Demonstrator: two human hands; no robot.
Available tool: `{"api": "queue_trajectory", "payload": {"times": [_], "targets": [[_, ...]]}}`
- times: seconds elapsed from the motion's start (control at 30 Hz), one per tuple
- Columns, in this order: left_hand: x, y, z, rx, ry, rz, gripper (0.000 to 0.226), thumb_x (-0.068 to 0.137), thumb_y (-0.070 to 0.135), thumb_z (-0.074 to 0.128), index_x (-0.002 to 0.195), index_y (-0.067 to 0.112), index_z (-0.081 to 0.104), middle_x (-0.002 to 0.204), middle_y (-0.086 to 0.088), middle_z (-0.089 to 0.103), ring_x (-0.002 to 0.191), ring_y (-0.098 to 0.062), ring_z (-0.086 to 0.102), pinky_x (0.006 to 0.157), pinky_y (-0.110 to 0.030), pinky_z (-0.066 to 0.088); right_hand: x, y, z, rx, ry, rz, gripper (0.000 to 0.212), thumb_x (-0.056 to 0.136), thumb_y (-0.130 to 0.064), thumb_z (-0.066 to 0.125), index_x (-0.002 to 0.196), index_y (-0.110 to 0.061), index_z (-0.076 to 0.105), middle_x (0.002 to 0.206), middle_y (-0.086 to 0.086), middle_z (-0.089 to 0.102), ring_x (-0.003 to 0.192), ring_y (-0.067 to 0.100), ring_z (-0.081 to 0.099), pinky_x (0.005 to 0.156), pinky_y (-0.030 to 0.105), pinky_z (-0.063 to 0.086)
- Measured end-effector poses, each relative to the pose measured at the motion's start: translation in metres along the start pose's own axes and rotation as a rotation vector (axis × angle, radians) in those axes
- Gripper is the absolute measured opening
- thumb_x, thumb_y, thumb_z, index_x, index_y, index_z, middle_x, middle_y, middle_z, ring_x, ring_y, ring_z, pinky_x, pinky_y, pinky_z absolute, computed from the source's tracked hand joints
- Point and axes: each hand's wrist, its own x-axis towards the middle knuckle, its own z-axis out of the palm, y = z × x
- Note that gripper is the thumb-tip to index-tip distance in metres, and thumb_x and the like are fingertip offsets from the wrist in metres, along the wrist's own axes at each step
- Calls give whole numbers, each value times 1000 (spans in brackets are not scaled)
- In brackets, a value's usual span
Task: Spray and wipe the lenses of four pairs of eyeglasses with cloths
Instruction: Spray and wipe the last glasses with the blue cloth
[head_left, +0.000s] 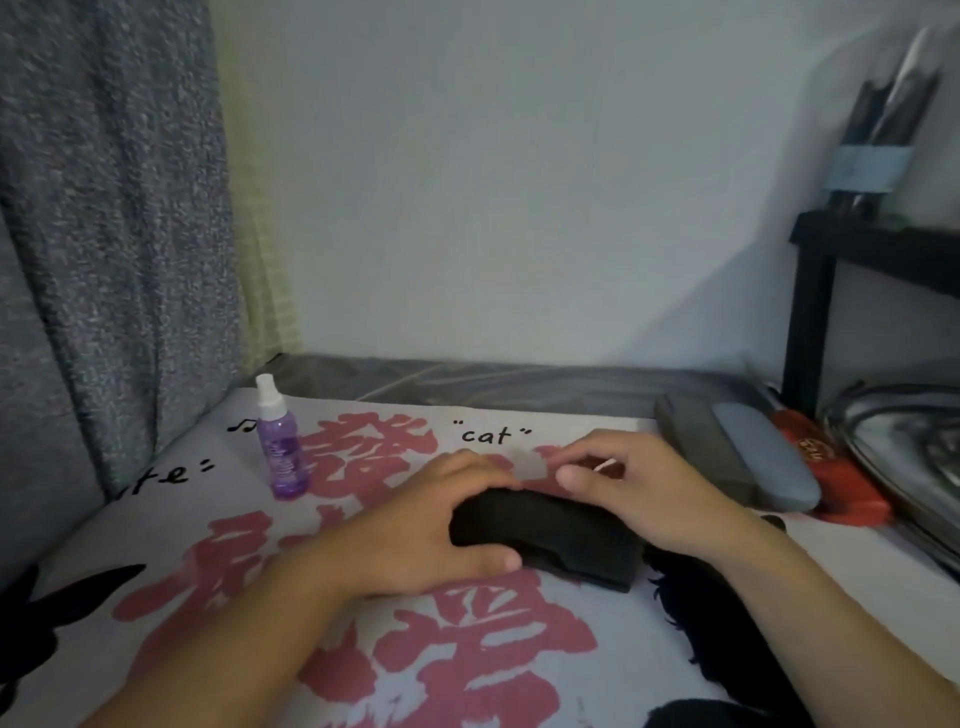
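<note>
Left hand (415, 525) grips black case (550, 535) on surface (156, 545); right hand (639, 493) rests on it, fingers curled, grip unclear. Purple spray bottle (280, 441) far left.

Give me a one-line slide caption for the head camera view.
Both hands, left hand and right hand, grip a black glasses case on a printed mat, purple spray bottle standing nearby.

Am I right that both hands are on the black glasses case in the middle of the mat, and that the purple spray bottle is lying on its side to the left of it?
Not quite. The head view shows the purple spray bottle standing upright, white nozzle on top, not lying on its side. The rest holds: the left hand and right hand are on the black glasses case mid-mat, with the bottle to its left.
</note>
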Motion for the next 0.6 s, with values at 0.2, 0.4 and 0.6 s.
{"api": "queue_trajectory", "payload": {"times": [0.2,0.4,0.6], "targets": [[0,0,1,-21,151,-84,59,77,59,79,124,65,45,122,36,46,117,11,46,104,-26,47,-12,3,-9,-162,-422,41,72,77,-43,85,140,-48,50,133,-20,42,129,-10,40,110,15,33],[-1,3,3,-130,266,-195,88,66,50,91,133,65,36,130,27,44,123,-1,49,108,-35,48,-8,0,-7,-82,-145,33,42,88,-37,76,130,-34,68,122,-22,66,117,-11,56,107,19,42],[-3,10,1,-225,311,-208,134,61,38,97,142,73,-5,150,24,16,141,-9,29,117,-38,35,13,12,8,82,367,301,22,104,-40,46,114,-30,62,102,-5,72,88,12,69,84,37,54]]}}
